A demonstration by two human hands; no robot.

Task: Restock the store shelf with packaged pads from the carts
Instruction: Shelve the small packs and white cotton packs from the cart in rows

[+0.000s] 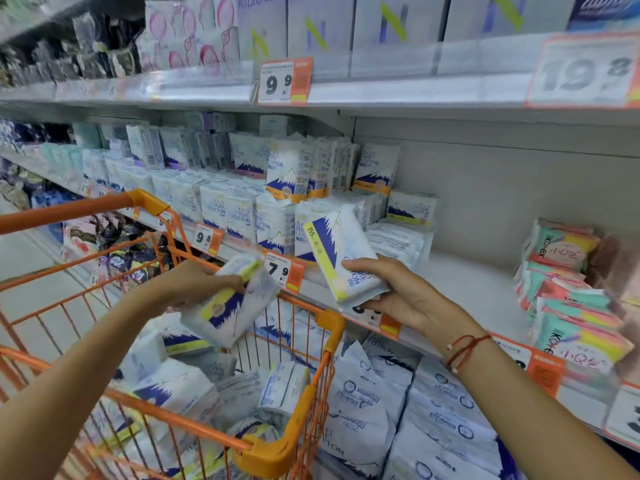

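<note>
— So, what was over on the left?

— An orange wire cart (291,441) stood against the shelving, and loose white packs of pads (173,393) lay piled inside it. Above the cart the left hand (194,284) gripped one white pack (230,304) with a blue mountain print and a yellow stripe; its fingers were curled round the pack's upper end, and the pack hung tilted over the basket.

— And further along?

— Behind it, the middle shelf (460,275) carried rows of the same cotton packs (242,216), standing upright, with a price tag (284,271) reading 7.9 clipped to the shelf edge. Just right of that tag the right hand (398,292) held a second pack (346,251), thumb on its face and fingers wrapped underneath, lifted at the shelf front, close to the stacked packs.

— Anything on that wrist?

— A red string bracelet (464,351). Far right, pink and teal packs (571,303) lay stacked on the same shelf, well apart from the white ones.
</note>
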